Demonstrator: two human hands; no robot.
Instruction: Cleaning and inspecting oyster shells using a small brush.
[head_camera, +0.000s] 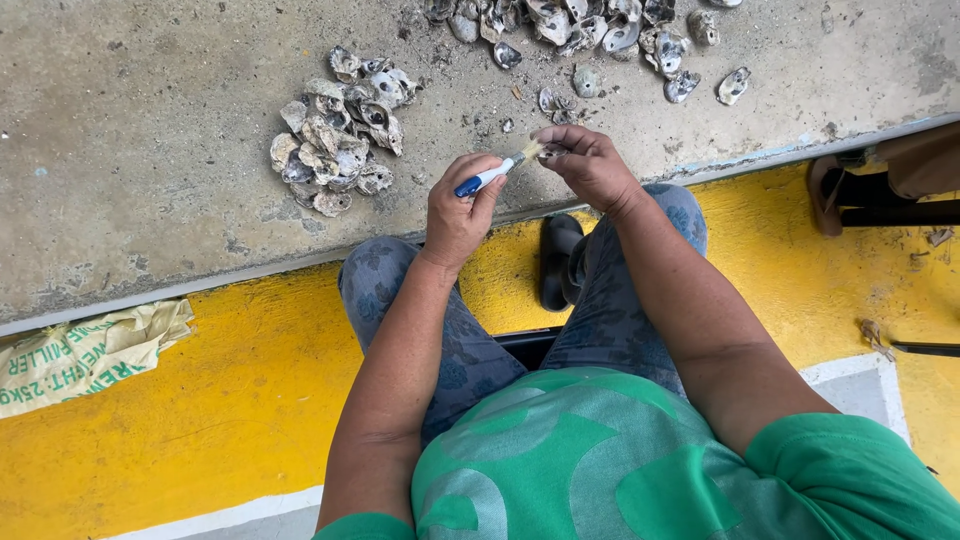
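Facing shell-strewn concrete floor (150, 150), yellow edge (200, 400)

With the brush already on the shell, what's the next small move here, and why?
Probably a short brush stroke across the shell. The left hand grips the blue-and-white brush with its bristles against the shell, which the right hand pinches, so both are placed for scrubbing.

Far shell pile (580, 25) cut by top edge. Small shell (553, 152) in right hand (590, 165) mostly hidden by fingers. Brush (495, 175) handle partly covered by left hand (458, 210). Sack (85, 352) cut by left edge. Dark object (890, 190) cut by right edge, kind unclear. Sandal (558, 262) partly hidden behind knee.
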